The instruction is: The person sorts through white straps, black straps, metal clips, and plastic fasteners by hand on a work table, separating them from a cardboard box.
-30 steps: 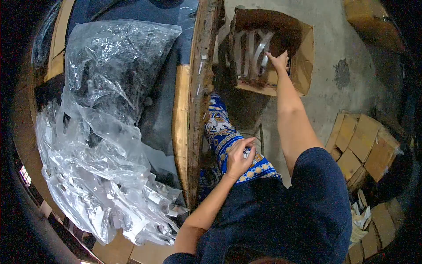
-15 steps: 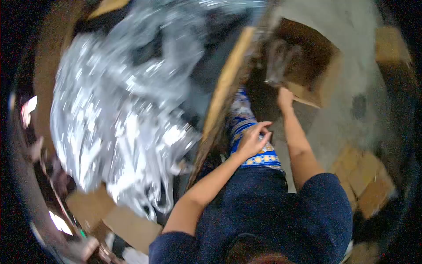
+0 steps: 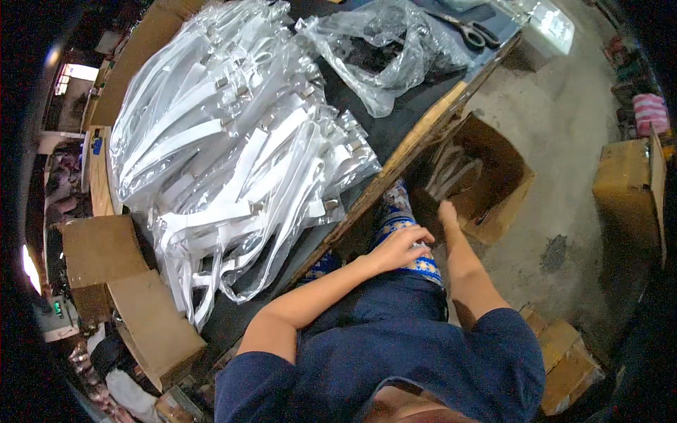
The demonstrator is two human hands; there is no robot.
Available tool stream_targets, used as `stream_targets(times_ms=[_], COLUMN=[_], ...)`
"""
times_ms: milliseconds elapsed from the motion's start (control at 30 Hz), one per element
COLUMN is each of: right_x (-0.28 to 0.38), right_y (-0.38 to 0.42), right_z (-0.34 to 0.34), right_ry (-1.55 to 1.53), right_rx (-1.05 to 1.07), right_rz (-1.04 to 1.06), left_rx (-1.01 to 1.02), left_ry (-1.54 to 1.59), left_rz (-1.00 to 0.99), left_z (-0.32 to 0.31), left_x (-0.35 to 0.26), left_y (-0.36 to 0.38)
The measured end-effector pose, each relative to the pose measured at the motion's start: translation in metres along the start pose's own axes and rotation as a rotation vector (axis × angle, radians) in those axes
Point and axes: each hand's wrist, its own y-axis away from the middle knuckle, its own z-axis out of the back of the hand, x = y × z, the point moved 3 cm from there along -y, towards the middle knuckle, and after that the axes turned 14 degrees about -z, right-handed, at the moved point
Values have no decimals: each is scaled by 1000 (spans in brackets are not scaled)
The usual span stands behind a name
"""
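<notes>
My left hand (image 3: pixel 403 248) is over my lap, above the blue patterned cloth (image 3: pixel 425 268), its fingers apart and slightly bent with nothing in them. My right hand (image 3: pixel 447 213) reaches to the near edge of an open cardboard box (image 3: pixel 497 211) on the floor; its fingers are too small and partly hidden to read. White strips in clear wrapping (image 3: pixel 451 173) lie inside that box, just beyond the hand. On the dark table to the left is a large pile of white straps in clear plastic bags (image 3: pixel 233 162).
Crumpled clear plastic (image 3: pixel 384 53) and black-handled scissors (image 3: pixel 476 34) lie at the table's far end. The wooden table edge (image 3: pixel 416 137) runs beside my legs. More cardboard boxes stand at the right (image 3: pixel 624 169), lower right (image 3: pixel 564 345) and lower left (image 3: pixel 155 321).
The view has shifted and sharpened, showing the scissors and more of the table. Both hands keep nearly the same poses, my right hand still at the box.
</notes>
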Motion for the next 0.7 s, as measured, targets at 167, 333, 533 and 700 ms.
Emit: stream_targets(times_ms=[167,333,533,700], right_x=[-3,71,229,300], right_y=[-8,40,133,75], right_z=[2,199,402,416], right_ry=[-67,-625,-770,153], right_rx=[180,-623,-756,-1106], right_rz=[116,250,824,663], left_rx=[26,7,-309,-551], left_ry=[96,70,-160,-379], left_rz=[-26,-153,-163,-174], left_z=[40,86,128,141], left_x=[-67,-123,-148,-160], left_y=[20,61,106,143])
